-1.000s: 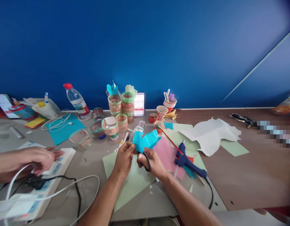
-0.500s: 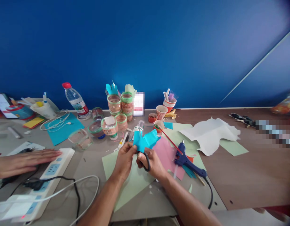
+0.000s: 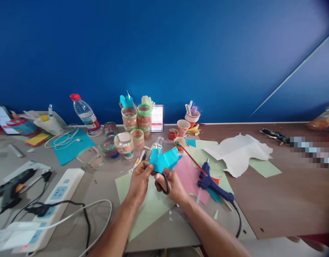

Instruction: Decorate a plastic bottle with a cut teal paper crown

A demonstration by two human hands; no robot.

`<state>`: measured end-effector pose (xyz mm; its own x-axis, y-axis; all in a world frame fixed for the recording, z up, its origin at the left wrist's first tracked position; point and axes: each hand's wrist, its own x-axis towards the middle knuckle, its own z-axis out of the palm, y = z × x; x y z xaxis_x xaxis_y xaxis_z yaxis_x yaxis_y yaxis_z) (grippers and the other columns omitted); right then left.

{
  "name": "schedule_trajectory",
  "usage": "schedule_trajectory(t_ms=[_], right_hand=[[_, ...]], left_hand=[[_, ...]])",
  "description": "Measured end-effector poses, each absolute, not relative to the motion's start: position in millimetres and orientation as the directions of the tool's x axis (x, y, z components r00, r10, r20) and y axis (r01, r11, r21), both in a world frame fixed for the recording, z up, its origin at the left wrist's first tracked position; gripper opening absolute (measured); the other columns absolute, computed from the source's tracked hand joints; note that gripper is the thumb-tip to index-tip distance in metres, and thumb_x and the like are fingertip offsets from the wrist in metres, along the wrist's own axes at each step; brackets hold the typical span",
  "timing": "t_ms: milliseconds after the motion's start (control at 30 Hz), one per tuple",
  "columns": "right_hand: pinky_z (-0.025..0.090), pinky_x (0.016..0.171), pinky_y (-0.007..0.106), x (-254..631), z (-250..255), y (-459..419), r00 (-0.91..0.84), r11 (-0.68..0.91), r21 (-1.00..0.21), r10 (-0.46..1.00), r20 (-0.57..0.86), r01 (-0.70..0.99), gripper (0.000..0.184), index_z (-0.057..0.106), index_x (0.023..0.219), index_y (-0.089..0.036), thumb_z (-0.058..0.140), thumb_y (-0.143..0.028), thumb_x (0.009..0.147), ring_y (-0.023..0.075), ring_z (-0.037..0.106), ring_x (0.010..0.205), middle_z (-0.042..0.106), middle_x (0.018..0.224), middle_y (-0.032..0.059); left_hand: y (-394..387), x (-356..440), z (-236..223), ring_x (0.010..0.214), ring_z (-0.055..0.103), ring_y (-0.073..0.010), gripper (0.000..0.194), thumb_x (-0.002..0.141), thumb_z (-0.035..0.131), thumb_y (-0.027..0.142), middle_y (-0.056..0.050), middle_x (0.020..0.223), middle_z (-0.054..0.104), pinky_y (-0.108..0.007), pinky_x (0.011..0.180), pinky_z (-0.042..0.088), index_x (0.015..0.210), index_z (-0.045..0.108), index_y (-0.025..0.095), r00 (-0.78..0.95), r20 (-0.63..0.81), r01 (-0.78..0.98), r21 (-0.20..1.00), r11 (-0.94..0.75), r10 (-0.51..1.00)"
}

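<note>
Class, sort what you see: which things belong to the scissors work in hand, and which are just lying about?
In the job:
- blue paper, held by the left hand
- scissors, held by the right hand

Apparently just lying about:
- bottle
- earphones
- power strip
- white paper

Left hand [image 3: 139, 180]: pinches blue paper [image 3: 169, 159], frame centre
Right hand [image 3: 176, 185]: grips scissors [image 3: 168, 185], seemingly with blades across the paper
Glue gun [image 3: 214, 186]: right of centre
Power strip [image 3: 64, 187]: lower left of frame
</note>
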<state>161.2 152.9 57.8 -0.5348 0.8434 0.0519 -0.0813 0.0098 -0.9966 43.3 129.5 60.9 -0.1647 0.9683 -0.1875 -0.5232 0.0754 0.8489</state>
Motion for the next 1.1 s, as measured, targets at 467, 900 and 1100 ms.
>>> schedule_trajectory(t_ms=[467, 900, 1100], right_hand=[[0.031, 0.043, 0.019, 161, 43, 153, -0.607, 0.002, -1.0, 0.795, -0.011, 0.021, 0.052, 0.058, 0.077, -0.015, 0.062, -0.067, 0.075, 0.0072, 0.042, 0.043, 0.048, 0.048, -0.0051], [0.027, 0.044, 0.02, 170, 46, 156, -0.744, 0.268, -0.891, 0.66, -0.108, 0.367, 0.05, 0.065, 0.079, -0.015, 0.062, -0.065, 0.078, 0.0088, 0.041, 0.046, 0.051, 0.049, -0.0028], [0.026, 0.044, 0.021, 171, 54, 156, -0.737, 0.258, -0.888, 0.664, -0.123, 0.38, 0.054, 0.063, 0.073, -0.016, 0.059, -0.069, 0.076, 0.0089, 0.037, 0.046, 0.049, 0.047, -0.003]], left_hand=[[141, 19, 55, 0.057, 0.056, -0.0089, 0.036, 0.059, 0.081, 0.039, 0.007, 0.059, 0.059, -0.022, 0.06, 0.041, 0.073, 0.053, 0.021, -0.494, -0.223, -0.566, 0.816, -0.116, 0.841], [148, 4, 55, 0.048, 0.051, -0.0058, 0.04, 0.054, 0.085, 0.036, 0.009, 0.055, 0.058, -0.019, 0.053, 0.039, 0.073, 0.055, 0.019, -0.669, -0.205, -0.519, 0.817, -0.252, 0.714], [150, 1, 57, 0.049, 0.054, -0.0066, 0.042, 0.05, 0.087, 0.035, 0.007, 0.059, 0.061, -0.02, 0.052, 0.04, 0.076, 0.059, 0.018, -0.683, -0.194, -0.513, 0.813, -0.275, 0.704]])
